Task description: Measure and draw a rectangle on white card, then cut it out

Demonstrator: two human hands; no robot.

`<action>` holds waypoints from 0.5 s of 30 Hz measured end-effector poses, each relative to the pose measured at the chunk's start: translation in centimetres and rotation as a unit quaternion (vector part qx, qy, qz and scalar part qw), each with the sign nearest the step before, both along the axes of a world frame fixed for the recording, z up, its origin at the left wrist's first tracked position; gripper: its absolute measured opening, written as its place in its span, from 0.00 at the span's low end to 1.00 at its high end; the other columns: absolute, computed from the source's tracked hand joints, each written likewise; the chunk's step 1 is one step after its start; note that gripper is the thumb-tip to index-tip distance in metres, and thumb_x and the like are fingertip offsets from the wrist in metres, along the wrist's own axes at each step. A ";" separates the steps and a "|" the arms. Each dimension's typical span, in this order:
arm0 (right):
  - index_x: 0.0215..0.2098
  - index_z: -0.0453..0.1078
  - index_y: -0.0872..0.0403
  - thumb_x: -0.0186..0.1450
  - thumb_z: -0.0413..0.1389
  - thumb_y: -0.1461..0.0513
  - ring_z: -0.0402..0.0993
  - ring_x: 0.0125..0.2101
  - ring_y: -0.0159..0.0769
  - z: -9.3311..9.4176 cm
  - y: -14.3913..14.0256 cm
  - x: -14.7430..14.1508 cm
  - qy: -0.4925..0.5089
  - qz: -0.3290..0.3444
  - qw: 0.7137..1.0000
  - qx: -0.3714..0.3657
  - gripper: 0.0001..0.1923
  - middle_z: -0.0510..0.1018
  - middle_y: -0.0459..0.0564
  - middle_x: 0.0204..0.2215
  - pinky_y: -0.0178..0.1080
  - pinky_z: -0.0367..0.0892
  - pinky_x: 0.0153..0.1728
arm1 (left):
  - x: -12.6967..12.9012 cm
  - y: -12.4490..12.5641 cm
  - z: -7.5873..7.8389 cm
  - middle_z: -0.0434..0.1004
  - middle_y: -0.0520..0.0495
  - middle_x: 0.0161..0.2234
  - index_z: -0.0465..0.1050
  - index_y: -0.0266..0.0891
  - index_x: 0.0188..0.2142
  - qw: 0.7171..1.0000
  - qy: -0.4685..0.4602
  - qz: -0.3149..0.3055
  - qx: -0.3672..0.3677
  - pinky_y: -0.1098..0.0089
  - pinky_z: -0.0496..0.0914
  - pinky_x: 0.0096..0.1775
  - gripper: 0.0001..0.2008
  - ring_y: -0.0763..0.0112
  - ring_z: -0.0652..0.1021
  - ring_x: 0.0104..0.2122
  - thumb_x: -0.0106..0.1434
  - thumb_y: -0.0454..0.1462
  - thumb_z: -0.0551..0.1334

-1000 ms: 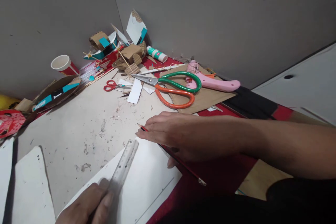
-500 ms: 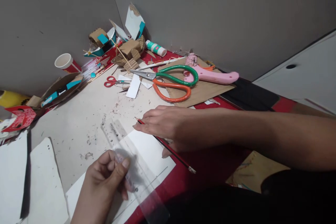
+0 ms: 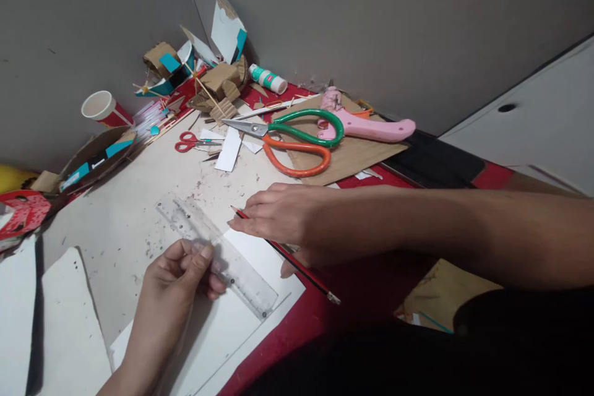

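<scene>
My left hand (image 3: pixel 179 275) pinches a clear plastic ruler (image 3: pixel 241 275) by its middle and holds it flat and slanted over a white sheet of card (image 3: pixel 245 322) at the near edge of the worktop. My right hand (image 3: pixel 283 216) lies palm down on the far corner of that sheet, with a red and black pencil (image 3: pixel 309 275) running under its fingers, the tip poking out to the left.
Large scissors with green and orange handles (image 3: pixel 297 142) lie on brown cardboard beside a pink glue gun (image 3: pixel 371 129). Small red scissors (image 3: pixel 188 143), a glue bottle (image 3: pixel 266 78), a paper cup (image 3: pixel 99 106), cardboard models and scraps crowd the far corner. More white card pieces (image 3: pixel 65 328) lie at the left.
My left hand lifted the ruler, turned it from pointing up-right to slanting down-right, and brought it onto the white sheet. The right hand stayed on the pencil.
</scene>
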State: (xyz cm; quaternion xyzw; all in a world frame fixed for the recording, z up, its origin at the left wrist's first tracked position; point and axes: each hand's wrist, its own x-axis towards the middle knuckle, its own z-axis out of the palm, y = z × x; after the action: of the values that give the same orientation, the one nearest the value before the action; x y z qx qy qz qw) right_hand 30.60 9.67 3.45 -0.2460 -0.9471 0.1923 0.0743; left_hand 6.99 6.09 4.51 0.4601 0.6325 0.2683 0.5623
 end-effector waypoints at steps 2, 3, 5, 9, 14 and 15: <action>0.61 0.61 0.65 0.58 0.62 0.68 0.70 0.50 0.51 0.1 0.0 0.0 -0.001 -0.002 1.000 0.001 0.34 0.76 0.64 0.50 0.50 0.64 0.49 | -0.2 0.1 0.1 0.78 0.49 0.20 0.72 0.37 0.26 1.000 -0.010 -0.009 -0.011 0.76 0.69 0.27 0.14 0.75 0.74 0.20 0.58 0.44 0.69; 0.61 0.62 0.65 0.58 0.62 0.68 0.70 0.50 0.51 0.2 0.0 0.0 0.001 -0.002 1.000 0.000 0.34 0.76 0.64 0.50 0.50 0.65 0.49 | -0.3 0.2 0.3 0.78 0.49 0.21 0.73 0.37 0.27 1.000 -0.014 -0.008 -0.015 0.76 0.70 0.28 0.13 0.75 0.75 0.21 0.58 0.44 0.69; 0.60 0.63 0.65 0.58 0.64 0.66 0.71 0.49 0.52 0.3 0.0 0.0 0.016 -0.001 1.000 -0.007 0.33 0.76 0.65 0.49 0.50 0.65 0.48 | -0.6 0.1 0.6 0.79 0.49 0.22 0.73 0.37 0.29 1.000 -0.019 -0.011 -0.019 0.76 0.71 0.29 0.13 0.74 0.77 0.23 0.59 0.44 0.69; 0.60 0.65 0.66 0.59 0.67 0.57 0.72 0.49 0.50 0.5 -0.1 0.0 0.113 -0.033 0.992 -0.041 0.35 0.77 0.65 0.47 0.47 0.65 0.49 | -1.1 -0.2 1.3 0.80 0.51 0.25 0.74 0.39 0.32 0.999 -0.038 -0.014 0.013 0.77 0.72 0.31 0.11 0.74 0.78 0.25 0.59 0.44 0.69; 0.49 0.74 0.62 0.62 0.64 0.60 0.75 0.32 0.34 0.9 -0.5 -0.8 0.258 -0.136 0.931 -0.217 0.19 0.79 0.50 0.31 0.34 0.68 0.34 | 0.3 0.0 2.2 0.81 0.53 0.27 0.74 0.42 0.34 0.995 -0.067 -0.047 0.061 0.77 0.72 0.34 0.07 0.75 0.79 0.28 0.63 0.42 0.66; 0.44 0.75 0.61 0.62 0.63 0.61 0.73 0.28 0.30 1.0 -0.6 -1.0 0.274 -0.151 0.907 -0.280 0.14 0.77 0.46 0.27 0.31 0.66 0.30 | 0.6 0.1 2.2 0.81 0.53 0.27 0.74 0.42 0.33 0.993 -0.067 -0.066 0.065 0.77 0.72 0.34 0.07 0.75 0.79 0.28 0.64 0.43 0.65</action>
State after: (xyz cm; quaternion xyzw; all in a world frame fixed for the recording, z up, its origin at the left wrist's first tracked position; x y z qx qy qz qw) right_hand 29.64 9.09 4.45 -0.3339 -0.7481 0.4963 0.2872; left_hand 7.58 6.22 6.74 0.5172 0.5429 0.3017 0.5890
